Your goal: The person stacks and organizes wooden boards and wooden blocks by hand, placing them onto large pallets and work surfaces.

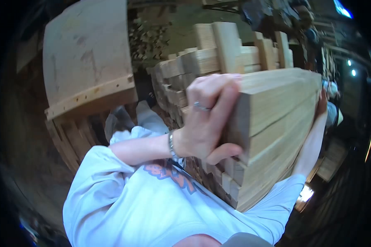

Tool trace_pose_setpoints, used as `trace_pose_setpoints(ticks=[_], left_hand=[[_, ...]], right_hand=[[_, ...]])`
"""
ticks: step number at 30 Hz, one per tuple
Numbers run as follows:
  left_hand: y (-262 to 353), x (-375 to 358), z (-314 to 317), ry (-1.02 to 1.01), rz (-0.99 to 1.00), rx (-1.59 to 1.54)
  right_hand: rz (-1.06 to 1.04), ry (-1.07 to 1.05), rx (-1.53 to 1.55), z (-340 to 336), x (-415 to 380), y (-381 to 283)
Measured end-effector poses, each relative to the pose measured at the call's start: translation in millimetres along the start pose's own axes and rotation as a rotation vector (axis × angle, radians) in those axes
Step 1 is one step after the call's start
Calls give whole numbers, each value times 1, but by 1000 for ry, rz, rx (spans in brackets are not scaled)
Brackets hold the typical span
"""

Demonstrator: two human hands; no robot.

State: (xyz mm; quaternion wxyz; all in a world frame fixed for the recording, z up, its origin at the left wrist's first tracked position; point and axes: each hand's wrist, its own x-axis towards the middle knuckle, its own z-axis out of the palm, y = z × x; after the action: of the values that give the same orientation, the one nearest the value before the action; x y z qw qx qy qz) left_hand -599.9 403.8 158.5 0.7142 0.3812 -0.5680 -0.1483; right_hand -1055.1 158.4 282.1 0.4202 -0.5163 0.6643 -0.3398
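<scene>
A stack of pale wooden boards [282, 113], pressed flush against each other, is held in front of my chest, tilted in view. My left hand [206, 117], with a ring and a metal bracelet, grips its near end. The fingers bend over the upper edge and the thumb presses lower on the end face. At the far right end, my right hand [322, 101] holds the other end of the boards; most of its fingers are hidden. Just behind the held boards is a large pile of stacked wood pieces [181, 68], with a few pieces standing upright on it.
To the left stands a wooden crate or stand with a worn pale panel [86, 53] and a nailed crosspiece [90, 94]. Wood scraps [148, 37] lie on the floor beyond it. A person [332, 94] is partly visible at the right, behind my right arm.
</scene>
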Motion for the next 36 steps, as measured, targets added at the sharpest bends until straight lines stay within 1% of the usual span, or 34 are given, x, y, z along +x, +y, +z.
trace_pose_setpoints(ticks=[3,5,8,10,12,14,16,18,20,21,22,23,24,25,27,28,29,30,31,32,33,34,35,36], left_hand=[[8,4,8,45,-16,31],[14,7,3,-25,-62,-13],[17,3,1,40,-34,-25],[33,-11,-33,83,-39,0],[44,-45,-80,-66,22,143],[42,-101,-135,-188,-78,135],[35,-176,-198,-346,-404,229],[51,-260,-261,-283,-638,526],[75,-350,-324,-168,-908,683],[96,-386,-354,-101,-1013,806],[118,-423,-378,8,-1090,882],[136,-462,-390,252,-1133,877],[142,-486,-401,348,-1270,866],[156,-514,-414,457,-1408,917],[163,-568,-433,518,-1659,926],[163,-590,-431,584,-1680,926],[161,-610,-425,665,-1748,880],[160,-624,-421,751,-1813,828],[158,-628,-411,915,-1837,735],[158,-629,-397,986,-1855,709],[165,-630,-392,1044,-1844,691],[174,-636,-393,1089,-1833,687],[181,-639,-392,1125,-1854,716],[183,-655,-391,1141,-1873,690]], right_hand=[[-137,-52,-151,11,-15,-22],[-249,-83,-299,28,-25,-39],[-464,-105,-567,55,-47,-64],[-628,-107,-738,79,-58,-83],[-758,-108,-848,101,-69,-100],[-793,-98,-890,124,-70,-105],[-734,-102,-933,135,-66,-102],[-633,-166,-933,133,-60,-101],[-568,-252,-865,149,-48,-113],[-559,-272,-842,170,-47,-121],[-588,-262,-845,178,-44,-137],[-702,-227,-887,204,-63,-155],[-804,-237,-911,231,-63,-184],[-1010,-211,-946,319,-157,-193],[-1342,-407,-890,449,-283,-199],[-1386,-651,-764,504,-334,-184],[-1413,-906,-637,557,-389,-166],[-1210,-1171,-592,608,-456,-138],[-1098,-1505,-632,654,-496,-105],[-914,-1820,-689,700,-536,-72],[-798,-2055,-786,751,-561,-25],[-718,-2169,-895,799,-575,38],[-836,-2171,-1148,839,-591,90],[-1196,-2133,-1317,884,-585,153]])
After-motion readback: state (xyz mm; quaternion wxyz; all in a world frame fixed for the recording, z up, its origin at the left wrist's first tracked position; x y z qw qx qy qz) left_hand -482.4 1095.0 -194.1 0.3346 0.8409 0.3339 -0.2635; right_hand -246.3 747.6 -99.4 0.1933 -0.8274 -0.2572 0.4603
